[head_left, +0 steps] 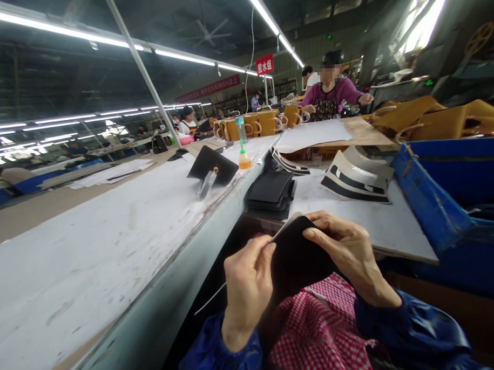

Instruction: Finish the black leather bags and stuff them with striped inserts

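Between my two hands is a black flat piece (300, 253), leather-like, with a pale layer along its upper edge. My left hand (250, 279) pinches its left corner between thumb and fingers. At the upper right edge, my right hand (346, 243) grips it with the thumb on the near face and the fingers behind. The piece is held tilted above my lap, over a red checked apron (317, 328). Just beyond it lies a stack of black pieces (270, 192). Its lower part merges with dark shadow, so the full outline is hidden.
On the long white table (111, 233) at left stand a black flap piece (214, 167) and a glue bottle (244, 159). Pale curved sheets with black strips (354, 184) lie right of the stack. A blue bin (437, 200) borders the right. A co-worker (333, 93) stands beyond mustard-coloured bags (253, 124).
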The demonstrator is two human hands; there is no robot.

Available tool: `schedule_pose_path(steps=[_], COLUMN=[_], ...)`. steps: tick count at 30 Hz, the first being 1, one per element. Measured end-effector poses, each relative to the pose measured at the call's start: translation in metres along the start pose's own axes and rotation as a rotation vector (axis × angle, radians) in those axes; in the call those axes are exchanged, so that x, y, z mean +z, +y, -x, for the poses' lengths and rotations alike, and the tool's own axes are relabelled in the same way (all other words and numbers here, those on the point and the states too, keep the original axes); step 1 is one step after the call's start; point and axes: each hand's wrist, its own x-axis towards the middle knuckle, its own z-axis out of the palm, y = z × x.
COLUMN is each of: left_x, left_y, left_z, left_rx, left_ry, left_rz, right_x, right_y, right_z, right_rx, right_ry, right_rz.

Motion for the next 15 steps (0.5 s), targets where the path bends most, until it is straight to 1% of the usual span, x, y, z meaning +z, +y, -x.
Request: schedule_pose_path(steps=[4,6,15], left_x=[-0.0018,-0.0024,-0.0028], left_y=[-0.0004,-0.0009,-0.0017], left_z=[0.0020,0.0026,0.0042], left_rx=[0.046,0.046,0.044], left_ry=[-0.013,-0.020,-0.064], left_rz=[0.021,0.038,0.073], right_x=[0.0012,0.0015,0.0020], right_y=[-0.0002,-0.0016,-0.0067], right_z=[0.0008,0.0016,0.0030], right_rx=[0.128,0.155,0.125], right_ry=[0.010,0.020,0.023], right_rz=[-0.205,-0.250,-0.254])
